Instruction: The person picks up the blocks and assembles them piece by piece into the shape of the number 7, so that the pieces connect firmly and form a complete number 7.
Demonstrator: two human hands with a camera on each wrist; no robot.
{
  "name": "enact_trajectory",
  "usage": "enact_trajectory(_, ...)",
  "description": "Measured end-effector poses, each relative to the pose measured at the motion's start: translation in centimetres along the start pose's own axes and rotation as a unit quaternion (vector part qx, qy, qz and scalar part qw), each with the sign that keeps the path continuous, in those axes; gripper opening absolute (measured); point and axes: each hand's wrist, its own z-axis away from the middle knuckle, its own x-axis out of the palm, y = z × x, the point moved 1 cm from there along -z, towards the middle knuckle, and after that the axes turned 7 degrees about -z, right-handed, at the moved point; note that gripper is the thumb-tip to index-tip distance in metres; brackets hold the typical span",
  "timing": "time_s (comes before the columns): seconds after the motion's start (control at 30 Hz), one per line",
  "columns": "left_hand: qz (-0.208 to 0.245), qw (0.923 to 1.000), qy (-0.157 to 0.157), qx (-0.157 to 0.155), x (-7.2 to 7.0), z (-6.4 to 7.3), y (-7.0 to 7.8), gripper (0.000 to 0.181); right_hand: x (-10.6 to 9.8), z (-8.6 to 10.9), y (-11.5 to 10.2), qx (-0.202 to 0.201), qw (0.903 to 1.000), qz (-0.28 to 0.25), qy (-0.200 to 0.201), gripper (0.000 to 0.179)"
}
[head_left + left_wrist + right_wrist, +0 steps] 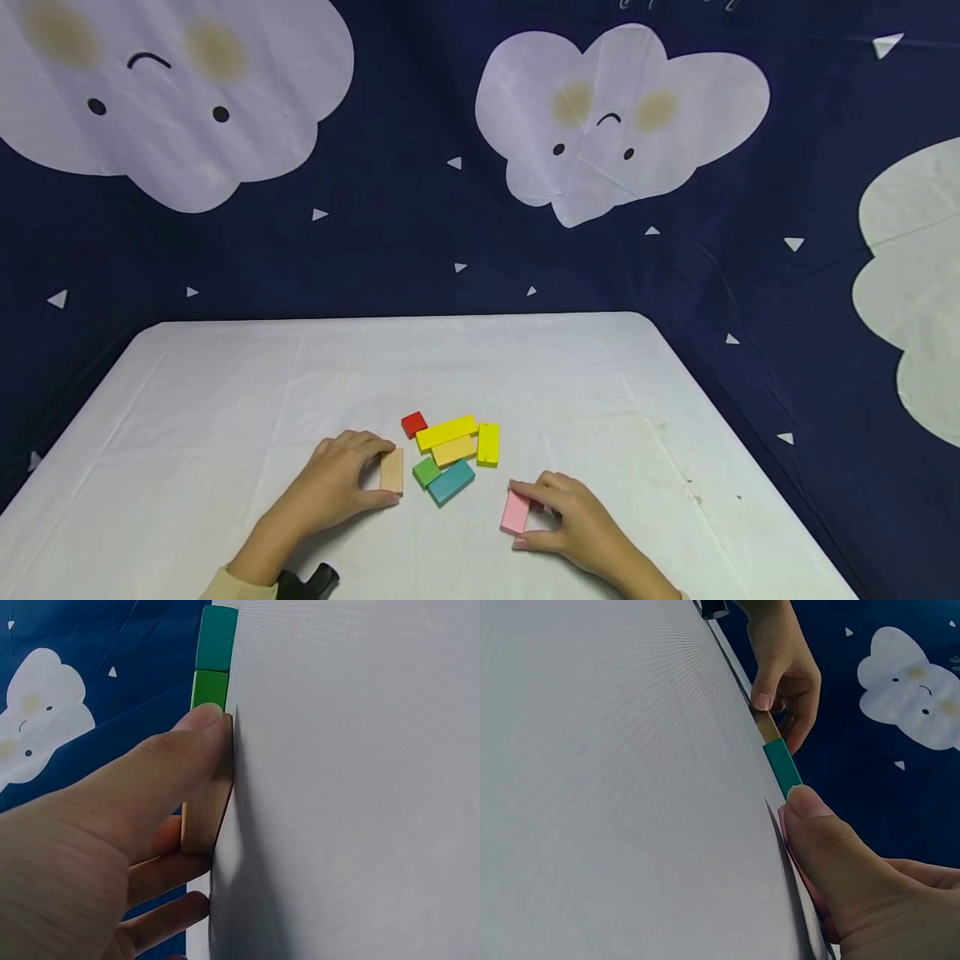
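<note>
1. Pinching the wood block by its two ends, your left hand has the thumb at the near end and fingers at the far end; the block is just left of the group on the table.
2. Your right hand pinches the pink block the same way, to the right of the group and apart from it.
3. Done, as far as you can judge: both grips are made. Not yet done: letting go of either block.
4. Left out of your hands are six blocks, lying close together between them: red, long yellow, short yellow, orange, green and teal.
5. Counting by colour, you have two yellow and one each of red, orange, green, teal, pink and wood: eight blocks, two held and six loose.
</note>
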Motion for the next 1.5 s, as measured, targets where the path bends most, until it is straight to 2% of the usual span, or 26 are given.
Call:
enact_trajectory(0.37, 0.020, 0.9994, 0.018, -0.020, 0.1, -0.5, -0.4, 0.063, -0.1, 0.0, 0.1, 0.002, 1.0000, -0.002, -0.003, 0.064)
enact_trajectory(0.5, 0.030, 0.9990, 0.028, -0.018, -0.3, -0.9, -0.3, 0.065, -0.1, 0.0, 0.0, 0.001, 1.0000, -0.003, -0.001, 0.064)
enact_trajectory(0.63, 0.038, 0.9989, 0.022, -0.015, -0.7, -1.5, 0.2, 0.068, 0.1, 0.0, 0.1, -0.010, 0.9999, -0.007, 0.004, 0.064)
enact_trajectory(0.93, 0.056, 0.9976, 0.025, 0.033, -1.6, -3.5, 2.2, 0.062, 0.1, 0.0, 0.0, -0.018, 0.9998, -0.011, 0.009, 0.064)
enact_trajectory(1.1, 0.061, 0.9966, 0.010, 0.055, -1.6, -5.1, 3.8, 0.061, 0.1, 0.0, 0.0, -0.009, 0.9998, -0.014, 0.007, 0.064)
enact_trajectory(1.3, 0.079, 0.9935, -0.014, 0.081, -1.4, -6.9, 5.5, 0.060, 0.2, 0.2, 0.1, -0.021, 0.9997, -0.011, 0.011, 0.063)
enact_trajectory(1.5, 0.075, 0.9906, -0.031, 0.110, -0.9, -8.3, 6.8, 0.060, 0.2, 0.1, 0.0, -0.029, 0.9993, -0.018, 0.014, 0.061)
